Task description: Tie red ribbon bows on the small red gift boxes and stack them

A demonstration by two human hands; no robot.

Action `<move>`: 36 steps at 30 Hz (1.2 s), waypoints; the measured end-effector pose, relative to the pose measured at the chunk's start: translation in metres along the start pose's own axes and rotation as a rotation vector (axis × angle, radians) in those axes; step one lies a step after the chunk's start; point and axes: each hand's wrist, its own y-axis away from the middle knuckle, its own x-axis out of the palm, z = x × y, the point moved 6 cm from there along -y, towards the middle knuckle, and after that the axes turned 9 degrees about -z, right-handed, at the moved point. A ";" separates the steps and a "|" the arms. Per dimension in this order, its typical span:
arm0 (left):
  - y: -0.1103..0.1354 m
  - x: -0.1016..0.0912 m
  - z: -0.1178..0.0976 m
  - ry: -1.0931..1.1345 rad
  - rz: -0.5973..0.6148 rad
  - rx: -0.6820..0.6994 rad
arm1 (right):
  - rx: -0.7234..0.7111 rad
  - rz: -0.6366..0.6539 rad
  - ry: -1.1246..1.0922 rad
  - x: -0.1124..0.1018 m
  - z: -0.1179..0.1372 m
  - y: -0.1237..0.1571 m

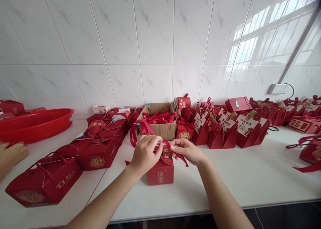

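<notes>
A small red gift box (160, 173) with gold lettering stands on the white table in front of me. A red ribbon (181, 158) runs across its top between my hands. My left hand (146, 152) pinches the ribbon at the left of the box top, with thumb and fingers together. On the other side, my right hand (187, 150) grips the ribbon between thumb and fingers, and a loose end hangs below it. Another ribbon end (127, 162) sticks out left of the box, partly behind my left wrist.
A cardboard box (164, 131) of red ribbons stands behind the gift box. Red gift boxes (96, 155) line the left, and tent-shaped gift boxes (228, 132) the right. Another person's hand (13, 155) is at the far left, by a red plastic basin (37, 127).
</notes>
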 end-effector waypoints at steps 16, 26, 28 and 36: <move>0.006 -0.007 0.001 -0.061 -0.040 0.080 | -0.003 0.017 0.022 0.002 -0.001 0.000; 0.007 -0.007 0.000 -0.043 -0.048 0.042 | 0.059 -0.025 0.043 -0.001 -0.006 -0.001; 0.006 -0.005 0.002 -0.021 -0.056 0.018 | 0.018 -0.037 0.056 -0.001 -0.004 -0.001; 0.008 -0.005 0.009 0.044 -0.088 -0.069 | -0.043 -0.041 0.017 0.000 0.000 0.001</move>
